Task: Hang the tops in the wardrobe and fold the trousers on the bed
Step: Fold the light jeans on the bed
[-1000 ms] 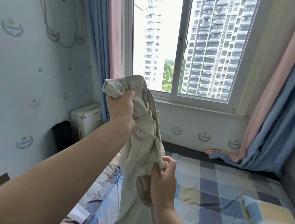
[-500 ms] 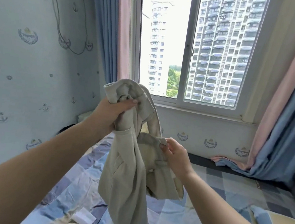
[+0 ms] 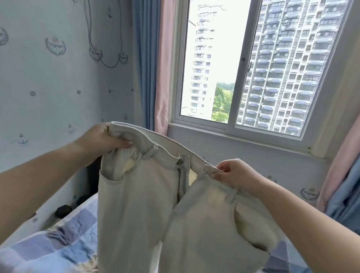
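- The cream trousers (image 3: 148, 198) hang spread by the waistband above the checked bed (image 3: 63, 241), fly unzipped.
- The left hand (image 3: 101, 140) grips one waistband end, fingers curled over it.
- The right hand (image 3: 234, 175) pinches the other end by a belt loop.
- No readable label or writing shows.

Cream trousers (image 3: 148, 198), blue-checked bed cover (image 3: 58, 245), pink and blue curtains (image 3: 153, 54), anchor-patterned pale blue wallpaper (image 3: 39, 82)

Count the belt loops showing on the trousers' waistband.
3. On the cream trousers: one belt loop left of the fly button, one by the right hand, one below the right wrist. Others may be hidden under the left hand or behind.
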### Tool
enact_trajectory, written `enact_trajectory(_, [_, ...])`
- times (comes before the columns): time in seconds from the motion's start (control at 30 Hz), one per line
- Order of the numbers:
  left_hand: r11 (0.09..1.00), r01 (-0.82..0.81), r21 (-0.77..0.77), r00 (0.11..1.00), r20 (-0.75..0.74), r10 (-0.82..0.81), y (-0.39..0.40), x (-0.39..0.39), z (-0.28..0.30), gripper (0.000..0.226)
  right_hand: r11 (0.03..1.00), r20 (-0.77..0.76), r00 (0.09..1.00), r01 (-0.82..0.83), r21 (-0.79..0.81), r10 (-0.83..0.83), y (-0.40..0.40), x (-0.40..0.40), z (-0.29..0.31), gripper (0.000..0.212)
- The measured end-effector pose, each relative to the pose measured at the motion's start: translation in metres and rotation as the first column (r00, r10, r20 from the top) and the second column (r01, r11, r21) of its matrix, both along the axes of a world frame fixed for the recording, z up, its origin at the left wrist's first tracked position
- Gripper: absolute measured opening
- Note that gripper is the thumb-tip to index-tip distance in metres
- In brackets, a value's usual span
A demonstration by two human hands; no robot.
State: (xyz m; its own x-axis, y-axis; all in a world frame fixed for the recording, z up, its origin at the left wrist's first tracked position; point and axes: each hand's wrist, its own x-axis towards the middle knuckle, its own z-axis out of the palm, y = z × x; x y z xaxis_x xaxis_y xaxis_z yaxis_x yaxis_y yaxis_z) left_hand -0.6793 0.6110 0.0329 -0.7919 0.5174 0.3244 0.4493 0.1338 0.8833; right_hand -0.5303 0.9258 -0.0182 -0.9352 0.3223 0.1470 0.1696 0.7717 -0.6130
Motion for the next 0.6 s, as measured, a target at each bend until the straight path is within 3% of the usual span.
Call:
enact_trajectory(0.1, [0.981,-0.106,-0.16,0.989,-0.117,0.088,-0.001,-0.005,0.002,0.037,0.987,-0.035,0.999,-0.014,0.159,0.02,0.001,0.001,0.011,0.026])
enact_trajectory(0.17, [0.932,-0.22,-0.288,0.947,-0.294,0.133,0.002,-0.008,0.007,0.052,0.965,-0.082,0.996,-0.019,0.261,0.042,0.003,0.002,0.021,0.032])
enact_trajectory(0.23, [0.905,-0.208,-0.371,0.911,-0.41,0.041,0.005,-0.008,0.014,0.053,0.938,-0.119,0.989,-0.041,0.345,0.087,0.004,0.002,0.032,0.034])
enact_trajectory(0.33, [0.888,-0.057,-0.456,0.926,-0.356,-0.124,0.01,-0.008,0.024,0.025,0.902,-0.128,0.98,-0.085,0.423,0.153,0.003,0.002,0.045,0.019])
enact_trajectory(0.43, [0.835,0.024,-0.55,0.944,-0.263,-0.201,0.015,-0.009,0.031,0.028,0.882,-0.12,0.974,-0.119,0.456,0.193,0.003,0.001,0.051,0.012])
enact_trajectory(0.5, [0.745,-0.012,-0.667,0.941,-0.259,-0.217,0.019,-0.01,0.034,0.034,0.874,-0.103,0.975,-0.124,0.47,0.194,0.003,0.0,0.051,0.011])
enact_trajectory(0.6, [0.53,-0.306,-0.791,0.841,-0.486,-0.239,0.028,-0.01,0.035,0.016,0.858,-0.084,0.979,-0.12,0.499,0.185,0.004,0.0,0.051,0.008])
